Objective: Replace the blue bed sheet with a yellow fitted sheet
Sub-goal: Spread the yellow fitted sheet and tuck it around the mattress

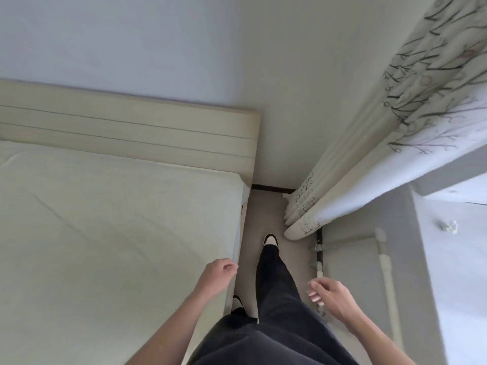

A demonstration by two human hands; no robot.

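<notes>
Both hands hold nothing, fingers loosely curled: the left hand at lower centre just over the bed edge, the right hand lower right, above the floor. The yellow sheet fills the left, stretched over the near corner; no blue sheet shows. Fitting looks nearly done.

A narrow floor strip runs between the bed and the curtain.
</notes>
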